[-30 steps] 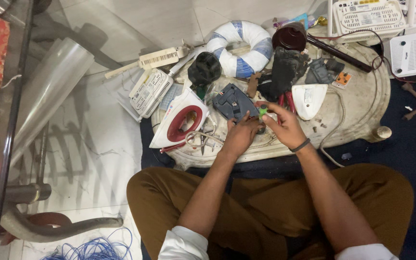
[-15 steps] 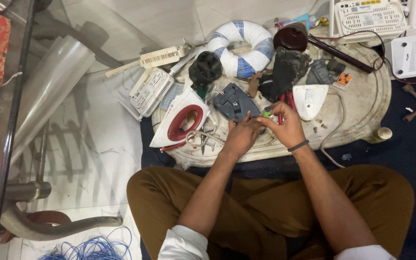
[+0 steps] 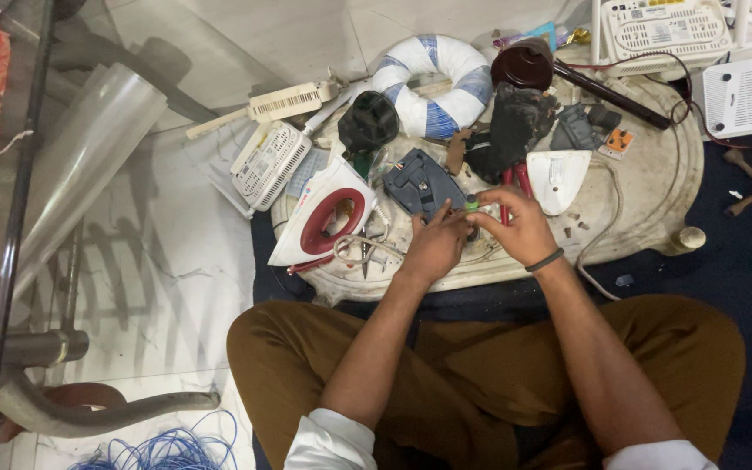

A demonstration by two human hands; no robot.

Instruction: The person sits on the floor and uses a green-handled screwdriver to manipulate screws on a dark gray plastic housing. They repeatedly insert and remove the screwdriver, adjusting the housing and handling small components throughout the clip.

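I sit cross-legged at a low round white tray table (image 3: 654,218) covered with appliance parts. My left hand (image 3: 433,244) and my right hand (image 3: 520,228) meet in the middle, fingers closed around a small part with a green tip (image 3: 472,204); what else they pinch is hidden. Just beyond my left hand lies a dark grey plastic housing (image 3: 424,183). Red-handled pliers (image 3: 515,178) poke out behind my right hand. A white and red clothes iron body (image 3: 324,218) lies to the left, a white iron soleplate cover (image 3: 559,178) to the right.
A blue-and-white wrapped ring (image 3: 433,78), a black knob part (image 3: 367,122), a dark brown round lid (image 3: 524,63) and white router boxes (image 3: 663,30) crowd the far side. A white remote-like unit (image 3: 267,161) lies left. Glass table edge (image 3: 10,218) and blue wire coil (image 3: 167,448) are at my left.
My hands have stayed together over the small part, shifting only slightly. Nothing else on the tray has moved.
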